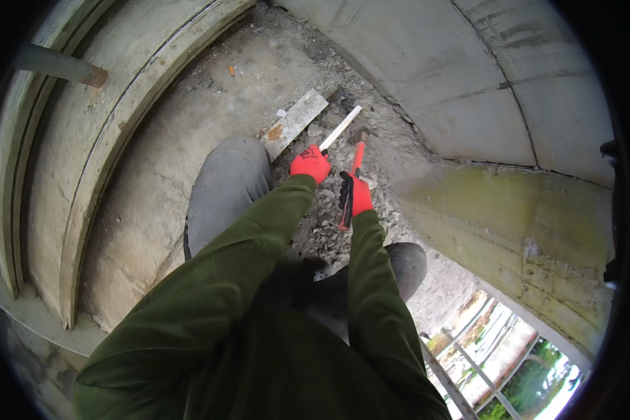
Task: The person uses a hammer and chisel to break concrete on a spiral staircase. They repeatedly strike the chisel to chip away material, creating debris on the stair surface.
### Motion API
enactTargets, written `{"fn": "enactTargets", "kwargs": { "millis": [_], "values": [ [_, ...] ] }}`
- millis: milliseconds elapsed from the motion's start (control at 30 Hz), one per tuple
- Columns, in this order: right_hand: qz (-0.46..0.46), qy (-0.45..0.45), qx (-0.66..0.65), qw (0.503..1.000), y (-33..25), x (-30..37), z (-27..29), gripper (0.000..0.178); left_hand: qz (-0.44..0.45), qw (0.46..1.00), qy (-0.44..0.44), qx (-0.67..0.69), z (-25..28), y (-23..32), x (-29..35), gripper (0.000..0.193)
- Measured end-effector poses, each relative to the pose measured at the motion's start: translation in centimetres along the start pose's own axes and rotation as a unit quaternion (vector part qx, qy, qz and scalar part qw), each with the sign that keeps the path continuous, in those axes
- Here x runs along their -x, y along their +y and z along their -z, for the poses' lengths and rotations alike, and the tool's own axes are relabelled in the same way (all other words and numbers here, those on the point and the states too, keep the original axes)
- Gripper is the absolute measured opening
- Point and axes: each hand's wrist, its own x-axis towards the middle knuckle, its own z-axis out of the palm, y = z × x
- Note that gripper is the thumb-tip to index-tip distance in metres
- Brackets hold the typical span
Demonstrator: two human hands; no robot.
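My left hand (311, 166), in a red glove with black print, is closed round one end of a pale, straight bar (341, 128). The bar slants up and to the right over the rubble; whether it is metal or wood I cannot tell. Just to its right, my right hand (357, 194), in a red glove with a black palm, grips a hammer (359, 155) by its red handle. The dark hammer head lies at the far end, near the tip of the bar, and the handle's butt sticks out below my fist.
Broken concrete rubble (320, 224) runs along the foot of the grey wall (427, 77). A flat board (296, 124) lies beyond my left knee. Curved-looking concrete ledges (129, 119) and a pipe (63, 65) stand at the left. Metal railings (479, 374) border an opening at lower right.
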Motion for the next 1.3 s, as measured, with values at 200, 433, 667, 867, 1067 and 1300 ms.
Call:
{"fn": "enactTargets", "kwargs": {
  "millis": [200, 433, 667, 867, 1067, 1300],
  "values": [
    [-0.046, 0.047, -0.055, 0.996, 2.7, -0.9, 2.7, 0.029, -0.056, 0.995, -0.031, -0.073, 4.2, 3.6, -1.7, 0.046],
    [0.098, 0.209, 0.212, 0.950, 4.7, -0.9, 1.4, 0.034, -0.078, 0.991, -0.108, -0.014, 1.6, 2.8, 10.2, 0.053],
    [0.043, 0.099, -0.018, 0.994, 3.7, -1.5, 2.0, 0.036, -0.097, 0.984, 0.033, 0.148, 5.4, 3.9, 3.2, 0.033],
    [0.072, 0.135, 0.042, 0.987, 3.6, -0.5, 1.7, 0.044, -0.123, 0.988, 0.067, 0.059, 11.0, 4.1, -3.5, 0.036],
    [0.128, 0.221, 0.203, 0.945, 3.2, -0.1, 1.0, 0.064, -0.097, 0.990, 0.043, 0.092, 11.7, 2.8, -3.6, 0.028],
    [0.122, 0.259, 0.230, 0.930, 2.3, -3.2, 3.4, 0.078, -0.081, 0.990, 0.003, 0.119, 12.8, 6.1, -1.3, 0.034]
  ]
}}
